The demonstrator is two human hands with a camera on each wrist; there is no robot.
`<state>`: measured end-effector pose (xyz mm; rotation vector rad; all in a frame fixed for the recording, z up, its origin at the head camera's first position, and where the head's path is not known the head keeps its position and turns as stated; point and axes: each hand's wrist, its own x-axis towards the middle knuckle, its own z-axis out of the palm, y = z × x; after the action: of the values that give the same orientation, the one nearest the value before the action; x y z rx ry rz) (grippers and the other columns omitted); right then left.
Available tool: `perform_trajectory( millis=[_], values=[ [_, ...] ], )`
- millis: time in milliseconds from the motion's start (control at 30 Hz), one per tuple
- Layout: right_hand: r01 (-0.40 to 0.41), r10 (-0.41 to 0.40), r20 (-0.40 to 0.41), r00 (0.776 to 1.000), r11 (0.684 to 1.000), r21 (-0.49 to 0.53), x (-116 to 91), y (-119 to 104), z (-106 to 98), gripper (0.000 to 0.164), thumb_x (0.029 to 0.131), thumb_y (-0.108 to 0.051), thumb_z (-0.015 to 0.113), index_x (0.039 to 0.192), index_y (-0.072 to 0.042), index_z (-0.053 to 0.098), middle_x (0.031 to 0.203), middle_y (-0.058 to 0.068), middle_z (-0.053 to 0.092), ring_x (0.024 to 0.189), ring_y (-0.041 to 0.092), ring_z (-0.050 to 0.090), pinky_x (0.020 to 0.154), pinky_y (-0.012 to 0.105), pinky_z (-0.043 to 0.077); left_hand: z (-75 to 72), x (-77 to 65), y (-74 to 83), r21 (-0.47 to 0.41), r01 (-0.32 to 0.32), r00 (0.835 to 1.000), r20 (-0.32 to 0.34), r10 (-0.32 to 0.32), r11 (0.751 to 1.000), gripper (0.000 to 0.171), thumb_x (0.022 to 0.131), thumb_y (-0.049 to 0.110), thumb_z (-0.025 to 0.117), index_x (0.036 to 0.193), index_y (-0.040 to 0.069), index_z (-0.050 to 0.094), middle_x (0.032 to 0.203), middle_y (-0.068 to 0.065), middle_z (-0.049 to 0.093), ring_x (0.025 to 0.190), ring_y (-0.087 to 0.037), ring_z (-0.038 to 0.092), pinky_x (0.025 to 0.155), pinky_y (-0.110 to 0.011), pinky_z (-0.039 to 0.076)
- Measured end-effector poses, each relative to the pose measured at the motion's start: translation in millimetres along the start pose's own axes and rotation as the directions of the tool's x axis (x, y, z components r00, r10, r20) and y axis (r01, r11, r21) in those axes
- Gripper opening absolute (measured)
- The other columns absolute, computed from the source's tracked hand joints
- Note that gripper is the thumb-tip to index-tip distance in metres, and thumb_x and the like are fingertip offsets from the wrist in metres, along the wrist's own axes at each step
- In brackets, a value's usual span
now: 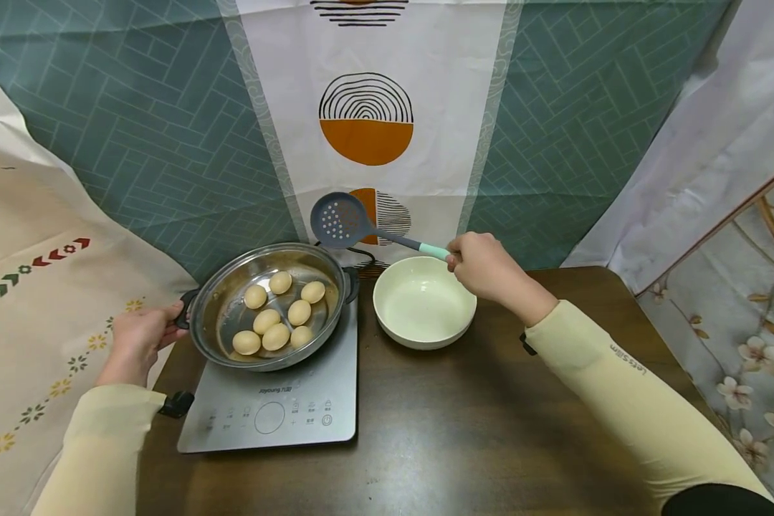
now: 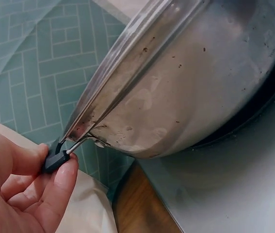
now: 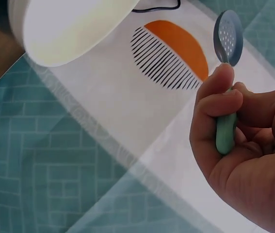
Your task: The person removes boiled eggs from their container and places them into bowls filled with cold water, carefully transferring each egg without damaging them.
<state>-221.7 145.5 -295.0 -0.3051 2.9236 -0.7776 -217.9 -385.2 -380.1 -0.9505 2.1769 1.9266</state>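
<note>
My left hand pinches the black side handle of a steel pan between thumb and fingers. Several light-brown eggs lie inside the pan, in a little liquid. With my right hand I grip the mint-green handle of a slotted skimmer spoon, its grey perforated head pointing left, raised behind the pan and bowl. Below the right hand stands a pale green bowl, with nothing in it. In the right wrist view, my fingers curl round the skimmer's handle.
Under the pan sits a silver induction cooker with a touch panel facing me. A brown wooden table bears cooker and bowl. Patterned cloth hangs behind the table, and a dark cord runs behind the pan.
</note>
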Motion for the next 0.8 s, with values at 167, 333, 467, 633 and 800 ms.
perform_trajectory(
  millis=[167,333,467,633,800],
  values=[
    [0.039,-0.038,0.006,0.999,0.996,-0.079,4.9,-14.4,9.1,0.02,0.097,-0.014,0.048,0.091,-0.01,0.066,0.078,0.004,0.063,0.068,0.02,0.05,0.054,0.026,0.042,-0.5,-2.5,0.3,0.012,0.001,1.0,0.024,-0.001,1.0,0.015,0.084,0.028,0.07,0.071,0.02,0.069,0.064,0.003,0.067,0.059,-0.014,0.069,0.057,-0.026,0.06],
    [0.09,-0.09,0.003,0.996,0.984,-0.153,8.1,-27.8,18.8,0.02,0.096,-0.014,0.049,0.087,-0.009,0.066,0.069,0.003,0.059,0.062,0.019,0.047,0.053,0.025,0.04,-0.5,-5.5,-0.3,0.032,0.006,1.0,0.017,-0.007,0.999,0.016,0.085,0.029,0.069,0.071,0.022,0.07,0.065,0.004,0.067,0.058,-0.013,0.068,0.058,-0.025,0.06],
    [0.146,-0.154,-0.017,0.988,0.964,-0.22,9.9,-35.9,28.0,0.02,0.095,-0.011,0.05,0.086,-0.008,0.067,0.065,0.002,0.059,0.056,0.016,0.046,0.047,0.022,0.038,-0.7,-5.3,-0.1,0.025,-0.005,1.0,0.027,0.004,1.0,0.015,0.085,0.028,0.069,0.071,0.021,0.071,0.065,0.003,0.067,0.058,-0.013,0.068,0.058,-0.025,0.06],
    [0.239,-0.269,-0.048,0.962,0.914,-0.326,11.2,-44.0,40.8,0.014,0.089,-0.002,0.052,0.084,-0.006,0.066,0.069,0.002,0.061,0.056,0.014,0.048,0.044,0.02,0.037,-1.9,-3.7,0.1,0.015,0.015,1.0,0.024,-0.015,1.0,0.014,0.085,0.028,0.069,0.073,0.02,0.071,0.066,0.003,0.067,0.059,-0.014,0.068,0.059,-0.026,0.06],
    [0.291,-0.346,-0.067,0.936,0.867,-0.405,10.6,-51.8,50.6,0.012,0.08,0.004,0.055,0.08,-0.006,0.062,0.071,0.005,0.058,0.063,0.017,0.055,0.049,0.026,0.045,-2.9,-1.4,0.3,0.021,0.012,0.999,0.03,-0.012,1.0,0.014,0.085,0.028,0.069,0.073,0.02,0.071,0.066,0.003,0.067,0.06,-0.014,0.069,0.059,-0.026,0.06]
  ],
)
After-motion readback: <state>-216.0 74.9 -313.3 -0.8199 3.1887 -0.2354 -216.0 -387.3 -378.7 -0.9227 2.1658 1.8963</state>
